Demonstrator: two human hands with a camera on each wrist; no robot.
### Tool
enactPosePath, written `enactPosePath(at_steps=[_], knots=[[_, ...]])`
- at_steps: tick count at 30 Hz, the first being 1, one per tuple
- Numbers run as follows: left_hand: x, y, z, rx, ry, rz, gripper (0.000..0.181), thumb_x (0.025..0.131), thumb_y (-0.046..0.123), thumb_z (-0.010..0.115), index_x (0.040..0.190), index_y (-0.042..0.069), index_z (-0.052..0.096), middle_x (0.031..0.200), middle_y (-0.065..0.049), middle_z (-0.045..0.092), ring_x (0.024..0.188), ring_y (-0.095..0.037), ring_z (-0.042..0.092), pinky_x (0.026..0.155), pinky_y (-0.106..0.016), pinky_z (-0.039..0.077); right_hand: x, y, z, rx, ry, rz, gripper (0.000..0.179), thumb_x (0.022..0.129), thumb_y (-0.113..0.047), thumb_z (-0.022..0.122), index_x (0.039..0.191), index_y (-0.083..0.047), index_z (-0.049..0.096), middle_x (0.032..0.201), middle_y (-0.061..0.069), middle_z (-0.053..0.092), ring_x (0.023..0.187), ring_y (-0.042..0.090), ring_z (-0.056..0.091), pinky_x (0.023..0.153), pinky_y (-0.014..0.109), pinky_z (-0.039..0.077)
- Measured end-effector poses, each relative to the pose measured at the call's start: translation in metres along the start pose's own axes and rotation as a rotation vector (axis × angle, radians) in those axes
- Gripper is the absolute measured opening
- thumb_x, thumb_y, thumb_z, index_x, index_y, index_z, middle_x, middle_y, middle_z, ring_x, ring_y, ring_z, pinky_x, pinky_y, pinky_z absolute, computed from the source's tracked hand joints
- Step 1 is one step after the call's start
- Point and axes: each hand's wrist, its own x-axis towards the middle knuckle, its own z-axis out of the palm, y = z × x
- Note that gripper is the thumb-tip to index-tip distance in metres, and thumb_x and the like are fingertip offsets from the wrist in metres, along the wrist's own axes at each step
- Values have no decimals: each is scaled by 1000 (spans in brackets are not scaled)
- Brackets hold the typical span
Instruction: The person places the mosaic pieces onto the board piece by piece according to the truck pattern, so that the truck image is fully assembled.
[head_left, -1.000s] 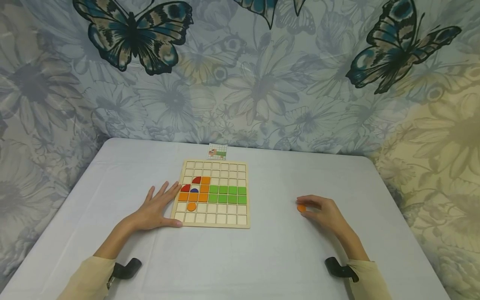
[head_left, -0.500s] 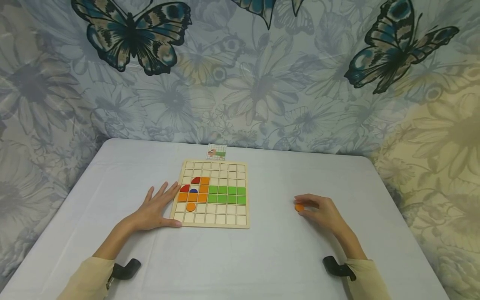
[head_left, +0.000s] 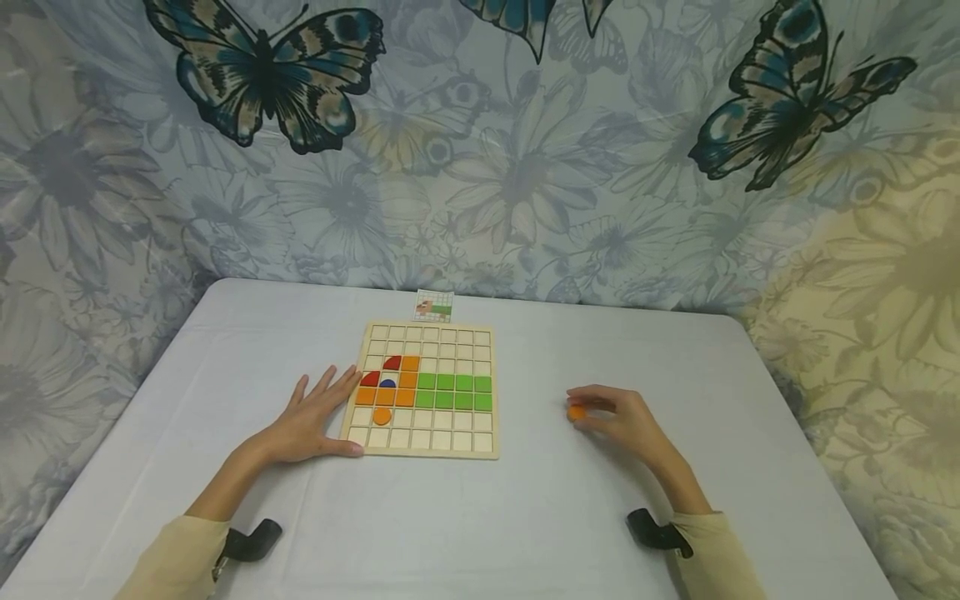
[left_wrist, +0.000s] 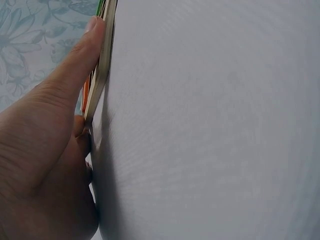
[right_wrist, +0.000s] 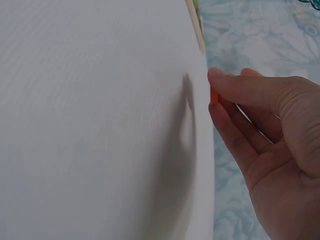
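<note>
A square wooden grid board (head_left: pixel 453 443) lies left of the table's middle. My left hand (head_left: pixel 307 422) rests at its left edge with fingers spread, the thumb (left_wrist: pixel 82 57) against the near left corner. In the board's cells lie several green squares (head_left: pixel 454 392), several orange squares (head_left: pixel 406 387), two red quarter circles (head_left: pixel 392 363), a blue half circle (head_left: pixel 387 383) and an orange disc (head_left: pixel 382 416). To the right of the board, my right hand (head_left: pixel 618 417) pinches another orange disc (head_left: pixel 576 412) between thumb and fingers, seen edge-on as an orange strip (right_wrist: pixel 214 96) in the right wrist view.
A small printed card (head_left: pixel 433 306) with a coloured grid picture lies just behind the board. White cloth covers the table (head_left: pixel 480 533), which meets a wall covering (head_left: pixel 517 183) with flowers and butterflies at the back.
My right hand has moved left toward the board, carrying the orange disc. The left hand has stayed in place, and the pieces on the board are as before.
</note>
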Motion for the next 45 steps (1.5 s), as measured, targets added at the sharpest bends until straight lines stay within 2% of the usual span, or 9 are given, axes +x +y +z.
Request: enactPosePath(at_steps=[7, 17, 25, 31, 34, 39, 45], knots=[[0, -3, 3, -1, -1, 2, 118, 69, 62, 79, 155, 3, 24, 162, -17, 17, 149, -42, 1, 113, -63, -11, 17, -19, 18, 5, -52, 6, 38, 79, 1, 78, 116, -1, 69, 110, 5, 72, 104, 22, 68, 92, 36, 54], [1, -2, -1, 0, 5, 20, 117, 70, 61, 79, 155, 3, 23, 162, -18, 17, 148, -43, 2, 113, -65, -10, 48, -39, 44, 22, -115, -67, 36, 79, 2, 78, 115, -2, 71, 107, 4, 73, 101, 21, 69, 92, 37, 54], [-2, -4, -6, 13, -7, -19, 118, 69, 61, 79, 156, 4, 22, 163, -16, 15, 149, -41, -1, 113, -63, -12, 66, -56, 60, 41, -178, -101, 39, 79, 0, 78, 117, -3, 70, 111, 5, 72, 102, 21, 68, 92, 35, 54], [1, -1, 1, -11, -2, 15, 117, 70, 61, 79, 155, 3, 23, 162, -18, 16, 148, -43, 1, 113, -64, -11, 65, -63, 69, 41, -225, -82, 37, 79, 2, 78, 115, -2, 70, 111, 4, 72, 103, 20, 67, 93, 35, 53], [2, 2, 5, -2, -9, 11, 117, 70, 63, 78, 155, 4, 23, 162, -17, 17, 148, -42, 1, 113, -64, -10, 64, -65, 73, 45, -250, -77, 37, 79, 2, 79, 115, -3, 71, 111, 3, 72, 103, 19, 67, 93, 35, 53], [1, 3, 3, 3, 13, -2, 117, 68, 60, 80, 154, 3, 25, 161, -17, 19, 148, -43, 3, 113, -65, -9, 70, -72, 84, 40, -278, -104, 36, 79, 0, 79, 114, -4, 71, 111, 1, 72, 102, 15, 66, 94, 34, 52], [0, 1, 0, -7, -2, -1, 117, 69, 60, 80, 155, 3, 24, 162, -17, 17, 148, -43, 2, 113, -64, -10, 74, -76, 96, 20, -301, -120, 34, 80, 1, 77, 114, -6, 71, 109, 0, 72, 99, 13, 65, 92, 34, 52]])
